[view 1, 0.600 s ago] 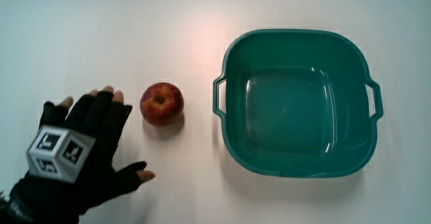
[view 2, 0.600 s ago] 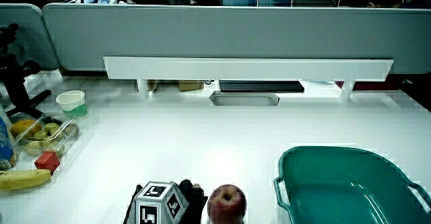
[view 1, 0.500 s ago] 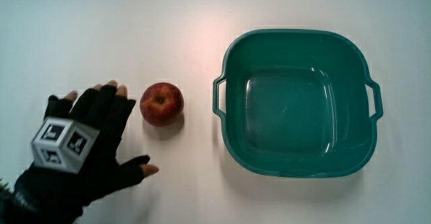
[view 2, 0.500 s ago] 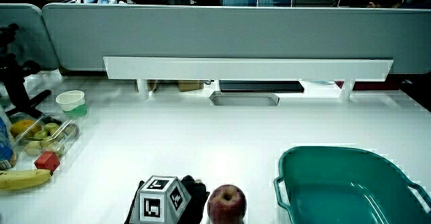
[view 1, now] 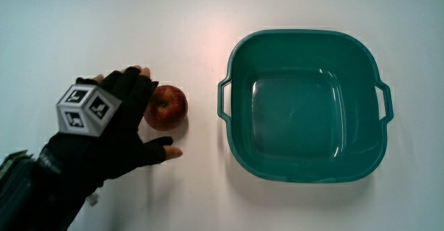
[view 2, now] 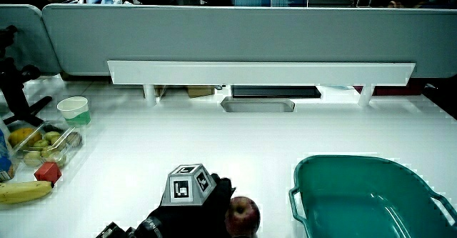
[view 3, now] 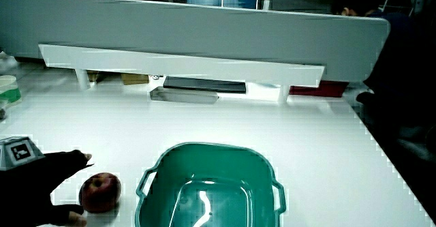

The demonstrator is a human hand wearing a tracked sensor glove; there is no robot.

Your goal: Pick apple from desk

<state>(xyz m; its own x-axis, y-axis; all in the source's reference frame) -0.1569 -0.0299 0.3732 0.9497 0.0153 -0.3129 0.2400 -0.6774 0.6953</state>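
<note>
From above, a white tabletop [view 1: 104, 23] carries a teal plastic basin [view 1: 305, 44] with a small handle on each of two facing sides. Nothing lies in the basin. A red apple [view 1: 168, 107] stands on the tabletop near the basin, with a clear strip of tabletop between the two. The hand [view 1: 114, 130], in a black glove with a patterned cube [view 1: 86, 109] on its back, lies just beside the apple, on the side away from the basin. Its fingers [view 1: 139, 85] are spread wide and reach along the apple's edge, seeming to touch it, while the thumb [view 1: 166, 151] points out nearer to the person than the apple. The hand holds nothing, and the apple sits on the tabletop.

In a side view, the basin [view 2: 335, 168] again shows an empty inside. The apple [view 2: 243, 214] sits close beside it, with the hand [view 2: 196, 208] and its cube [view 2: 189, 184] pressed up against the apple. At the tabletop's edge, well apart from the apple, are a clear container [view 2: 61, 144] of pale fruit pieces, a small cup [view 2: 74, 110], a red block [view 2: 48, 172] and a banana [view 2: 25, 191].

In a side view, the basin [view 3: 204, 155] holds nothing but a glint of light. The apple [view 3: 101, 191] rests just beside it, and the open hand [view 3: 37, 186] curves around the apple's side.
</note>
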